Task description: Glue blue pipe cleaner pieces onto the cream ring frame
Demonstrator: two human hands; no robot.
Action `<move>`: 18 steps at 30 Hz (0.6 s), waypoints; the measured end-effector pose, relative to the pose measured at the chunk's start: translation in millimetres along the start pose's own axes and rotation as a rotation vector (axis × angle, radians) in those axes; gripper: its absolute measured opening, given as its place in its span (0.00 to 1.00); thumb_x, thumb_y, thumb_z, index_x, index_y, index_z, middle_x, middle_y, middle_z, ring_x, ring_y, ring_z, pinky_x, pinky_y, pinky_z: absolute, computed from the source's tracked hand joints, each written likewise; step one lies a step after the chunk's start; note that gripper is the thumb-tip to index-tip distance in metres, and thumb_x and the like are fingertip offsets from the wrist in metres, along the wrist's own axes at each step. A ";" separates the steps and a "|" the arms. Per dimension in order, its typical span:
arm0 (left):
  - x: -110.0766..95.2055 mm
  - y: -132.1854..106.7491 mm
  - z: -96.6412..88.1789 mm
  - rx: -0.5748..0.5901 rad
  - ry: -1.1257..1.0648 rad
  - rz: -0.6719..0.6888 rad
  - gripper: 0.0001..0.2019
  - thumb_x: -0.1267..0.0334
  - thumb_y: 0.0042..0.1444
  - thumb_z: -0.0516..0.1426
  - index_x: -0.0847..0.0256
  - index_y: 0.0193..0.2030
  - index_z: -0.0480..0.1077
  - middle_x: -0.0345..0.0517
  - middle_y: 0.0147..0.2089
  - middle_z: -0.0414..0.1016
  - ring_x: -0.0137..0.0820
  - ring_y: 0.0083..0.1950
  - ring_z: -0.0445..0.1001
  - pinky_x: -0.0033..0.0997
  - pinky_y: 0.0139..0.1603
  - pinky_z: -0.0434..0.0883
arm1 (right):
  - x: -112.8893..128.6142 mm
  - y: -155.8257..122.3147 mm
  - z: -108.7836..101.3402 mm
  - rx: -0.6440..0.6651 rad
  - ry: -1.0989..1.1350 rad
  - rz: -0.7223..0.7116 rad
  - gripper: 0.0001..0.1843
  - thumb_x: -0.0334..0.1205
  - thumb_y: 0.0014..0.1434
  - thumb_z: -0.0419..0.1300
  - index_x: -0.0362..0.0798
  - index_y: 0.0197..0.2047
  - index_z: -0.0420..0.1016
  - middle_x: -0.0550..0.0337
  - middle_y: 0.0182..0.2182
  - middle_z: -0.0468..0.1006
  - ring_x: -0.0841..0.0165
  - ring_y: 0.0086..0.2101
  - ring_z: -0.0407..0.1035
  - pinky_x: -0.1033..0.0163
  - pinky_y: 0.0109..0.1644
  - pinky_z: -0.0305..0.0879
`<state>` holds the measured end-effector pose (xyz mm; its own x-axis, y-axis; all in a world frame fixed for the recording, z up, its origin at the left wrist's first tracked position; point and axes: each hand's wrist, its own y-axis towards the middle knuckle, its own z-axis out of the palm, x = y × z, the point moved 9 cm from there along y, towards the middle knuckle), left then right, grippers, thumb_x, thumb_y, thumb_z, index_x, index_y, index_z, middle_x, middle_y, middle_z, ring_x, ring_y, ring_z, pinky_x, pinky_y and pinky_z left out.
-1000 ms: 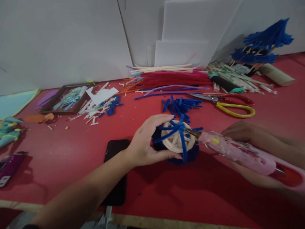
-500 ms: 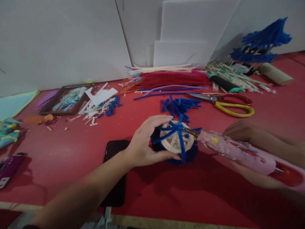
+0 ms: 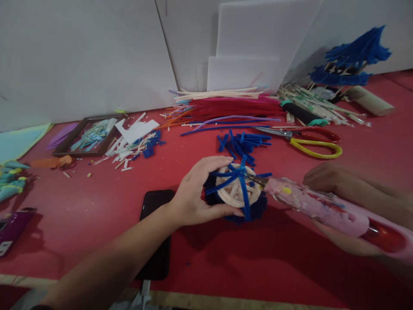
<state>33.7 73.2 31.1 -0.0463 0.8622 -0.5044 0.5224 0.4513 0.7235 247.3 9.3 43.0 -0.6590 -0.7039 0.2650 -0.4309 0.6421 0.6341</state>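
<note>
My left hand [image 3: 193, 196] is closed around the side of a small round craft piece [image 3: 229, 196], thumb in front and fingers behind. Its top is a cream ring with crossing spokes. Blue pipe cleaner strips [image 3: 222, 183] spread over it from one joint, and dark blue fringe shows underneath. From the right comes a pink hot glue gun [image 3: 318, 206], smeared with dried glue, its metal nozzle at the joint of the blue strips. My right hand [image 3: 325, 178] grips it, partly hidden behind its body. Just behind the piece lie cut blue pipe cleaner pieces [image 3: 245, 143].
Scissors [image 3: 314, 148] lie behind the glue gun. Long pipe cleaners [image 3: 232, 105] are bundled along the white panel. A blue tiered model [image 3: 355, 60] stands back right. A black phone [image 3: 158, 241] lies under my left forearm; a brown frame [image 3: 84, 151] with scraps lies left.
Almost nothing differs. The glue gun's nozzle stays at the joint of the blue strips, and the whole view has shifted very slightly.
</note>
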 end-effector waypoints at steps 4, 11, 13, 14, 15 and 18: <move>1.2 -0.2 -0.2 0.000 0.019 -0.004 0.46 0.40 0.45 0.74 0.59 0.67 0.67 0.61 0.59 0.79 0.46 0.61 0.81 0.46 0.61 0.80 | -1.8 0.4 -0.9 0.008 -0.015 0.007 0.07 0.36 0.62 0.60 0.54 0.44 0.69 0.60 0.33 0.76 0.67 0.30 0.74 0.61 0.33 0.72; -4.2 -0.4 1.1 0.002 -0.001 0.011 0.42 0.46 0.50 0.74 0.57 0.68 0.66 0.60 0.60 0.79 0.47 0.61 0.81 0.48 0.62 0.80 | -2.2 -0.9 -5.3 -0.015 0.003 0.133 0.06 0.43 0.71 0.53 0.56 0.48 0.70 0.58 0.36 0.80 0.67 0.33 0.77 0.61 0.40 0.74; -6.9 -0.8 2.3 0.009 -0.009 0.016 0.41 0.49 0.52 0.73 0.58 0.68 0.66 0.61 0.60 0.78 0.46 0.61 0.80 0.47 0.62 0.79 | -3.1 -1.0 -6.4 -0.010 0.016 0.146 0.09 0.48 0.72 0.53 0.57 0.48 0.70 0.57 0.36 0.80 0.65 0.33 0.78 0.59 0.40 0.75; -7.4 -1.1 2.8 0.011 -0.011 0.012 0.40 0.50 0.52 0.73 0.59 0.69 0.65 0.61 0.60 0.78 0.46 0.61 0.80 0.46 0.63 0.79 | -4.3 -1.0 -7.0 -0.005 0.025 0.149 0.11 0.51 0.73 0.51 0.57 0.47 0.71 0.57 0.35 0.80 0.64 0.32 0.78 0.57 0.40 0.75; -7.2 -1.6 3.3 0.012 -0.013 0.004 0.40 0.51 0.53 0.73 0.59 0.69 0.65 0.61 0.60 0.77 0.47 0.62 0.80 0.46 0.63 0.79 | -5.8 -0.9 -7.8 -0.002 0.034 0.151 0.13 0.53 0.73 0.50 0.58 0.46 0.71 0.56 0.35 0.80 0.63 0.32 0.77 0.56 0.39 0.75; -5.5 -3.5 3.5 0.004 -0.027 -0.019 0.41 0.54 0.53 0.72 0.56 0.71 0.63 0.60 0.61 0.76 0.47 0.62 0.80 0.47 0.63 0.79 | -9.9 -0.6 -8.8 0.020 0.057 0.136 0.14 0.54 0.73 0.50 0.58 0.43 0.71 0.57 0.32 0.79 0.63 0.30 0.76 0.54 0.37 0.74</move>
<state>35.1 66.1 29.6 -0.0331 0.8469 -0.5307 0.5251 0.4666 0.7118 259.5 13.2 46.4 -0.6763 -0.6257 0.3886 -0.3525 0.7382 0.5752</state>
